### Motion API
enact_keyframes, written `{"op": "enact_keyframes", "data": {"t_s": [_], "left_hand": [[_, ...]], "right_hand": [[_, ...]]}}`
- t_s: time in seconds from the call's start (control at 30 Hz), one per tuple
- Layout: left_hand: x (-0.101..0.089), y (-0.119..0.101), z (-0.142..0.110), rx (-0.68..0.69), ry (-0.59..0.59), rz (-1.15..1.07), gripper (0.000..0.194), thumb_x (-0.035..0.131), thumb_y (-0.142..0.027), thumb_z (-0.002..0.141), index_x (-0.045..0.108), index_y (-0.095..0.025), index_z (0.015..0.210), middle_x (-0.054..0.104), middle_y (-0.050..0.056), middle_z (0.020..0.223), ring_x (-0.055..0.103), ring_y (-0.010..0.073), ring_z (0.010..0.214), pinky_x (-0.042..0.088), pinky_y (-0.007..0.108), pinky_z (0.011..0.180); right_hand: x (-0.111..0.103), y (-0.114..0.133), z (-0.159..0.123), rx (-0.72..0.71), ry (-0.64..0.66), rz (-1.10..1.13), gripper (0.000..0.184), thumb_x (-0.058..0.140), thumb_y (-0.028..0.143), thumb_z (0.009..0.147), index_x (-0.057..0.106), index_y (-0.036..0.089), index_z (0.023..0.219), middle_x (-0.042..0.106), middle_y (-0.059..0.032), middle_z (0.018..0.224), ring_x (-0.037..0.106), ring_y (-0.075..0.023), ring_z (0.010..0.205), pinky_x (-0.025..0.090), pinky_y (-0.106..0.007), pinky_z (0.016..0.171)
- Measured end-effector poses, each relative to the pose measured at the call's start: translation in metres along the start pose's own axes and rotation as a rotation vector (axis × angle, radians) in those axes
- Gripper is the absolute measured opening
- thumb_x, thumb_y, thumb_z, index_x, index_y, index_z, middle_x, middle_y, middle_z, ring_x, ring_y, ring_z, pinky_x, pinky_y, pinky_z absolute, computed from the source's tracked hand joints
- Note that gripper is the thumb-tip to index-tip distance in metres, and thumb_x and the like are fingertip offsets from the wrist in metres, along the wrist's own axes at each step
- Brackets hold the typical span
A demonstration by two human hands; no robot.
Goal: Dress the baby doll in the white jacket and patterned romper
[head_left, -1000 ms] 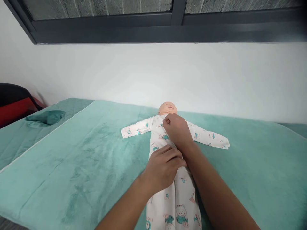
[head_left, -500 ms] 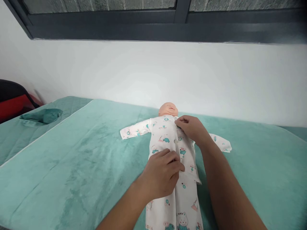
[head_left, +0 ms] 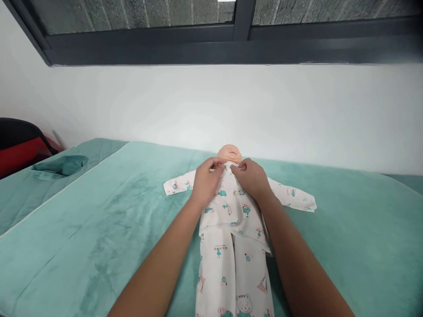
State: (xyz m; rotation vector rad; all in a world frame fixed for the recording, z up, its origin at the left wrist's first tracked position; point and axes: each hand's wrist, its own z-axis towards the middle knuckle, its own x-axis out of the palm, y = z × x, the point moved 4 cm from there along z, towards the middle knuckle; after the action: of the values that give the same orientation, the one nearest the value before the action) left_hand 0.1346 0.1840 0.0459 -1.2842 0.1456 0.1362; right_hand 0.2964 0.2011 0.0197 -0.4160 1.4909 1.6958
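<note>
A baby doll (head_left: 229, 152) lies on its back, its head toward the wall. It wears a white printed baby shirt (head_left: 228, 211) with both sleeves spread out, and matching white trousers (head_left: 216, 264). My left hand (head_left: 208, 178) is at the left side of the collar, thumb and fingers pinched on the shirt's edge. On the opposite side of the neckline, my right hand (head_left: 251, 176) pinches the other front edge. The shirt's front flaps meet down the middle, and the lower hem sits over the trousers. The fingertips partly hide the cloth they grip.
The doll rests on a green padded bed cover (head_left: 115, 220). A white wall (head_left: 198, 105) with a dark window frame (head_left: 148, 48) rises behind. At the left lie a teal cloth piece (head_left: 61, 166) and a black and red object (head_left: 23, 147).
My left hand has moved up from the shirt's lower front to the collar. My right hand stays near the neckline. The lower hem is now uncovered, and the view has tilted slightly up.
</note>
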Motion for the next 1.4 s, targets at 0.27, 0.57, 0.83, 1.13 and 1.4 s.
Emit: {"op": "enact_keyframes", "data": {"t_s": [0.27,0.57,0.83,1.13,1.4], "left_hand": [[0.040,0.023,0.048,-0.031,0.131,0.408,0.020,0.053,-0.023,0.080,0.063,-0.019,0.062,0.060,0.001,0.059,0.049,0.0139,0.055,0.035,0.028,0.055],[0.038,0.020,0.052,0.006,0.082,0.166,0.016,0.054,-0.021,0.080,0.063,-0.017,0.067,0.066,0.000,0.072,0.056,0.0130,0.068,0.042,0.025,0.066],[0.040,0.028,0.050,0.020,0.134,0.129,0.013,0.057,-0.023,0.080,0.068,-0.017,0.076,0.071,0.003,0.083,0.062,0.0157,0.078,0.045,0.027,0.073],[0.037,0.026,0.045,-0.116,0.155,0.021,0.029,0.069,-0.036,0.075,0.066,-0.017,0.096,0.071,0.007,0.099,0.064,0.0190,0.087,0.048,0.029,0.075],[0.038,0.026,0.040,-0.221,0.177,-0.112,0.035,0.059,-0.015,0.069,0.062,-0.018,0.104,0.067,0.002,0.079,0.055,0.0126,0.060,0.042,0.025,0.057]], "right_hand": [[-0.001,-0.012,0.011,0.018,-0.026,0.209,0.017,0.051,0.031,0.075,0.059,0.020,0.066,0.062,-0.0001,0.069,0.051,-0.0157,0.067,0.037,-0.028,0.066],[0.004,-0.018,0.016,0.078,-0.048,0.652,0.029,0.063,0.041,0.072,0.071,0.016,0.085,0.065,-0.0011,0.075,0.053,-0.0136,0.067,0.041,-0.027,0.066],[0.005,-0.016,0.013,0.015,0.084,0.611,0.030,0.066,0.041,0.071,0.069,0.018,0.090,0.069,-0.0028,0.085,0.059,-0.0166,0.077,0.044,-0.027,0.070],[0.000,-0.006,0.009,-0.001,0.132,0.413,0.024,0.061,0.032,0.069,0.062,0.019,0.089,0.063,0.0010,0.074,0.055,-0.0146,0.067,0.042,-0.027,0.064],[0.004,-0.002,0.008,-0.024,0.186,0.416,0.040,0.064,0.033,0.066,0.060,0.020,0.104,0.062,0.0013,0.074,0.055,-0.0153,0.067,0.043,-0.027,0.063]]}}
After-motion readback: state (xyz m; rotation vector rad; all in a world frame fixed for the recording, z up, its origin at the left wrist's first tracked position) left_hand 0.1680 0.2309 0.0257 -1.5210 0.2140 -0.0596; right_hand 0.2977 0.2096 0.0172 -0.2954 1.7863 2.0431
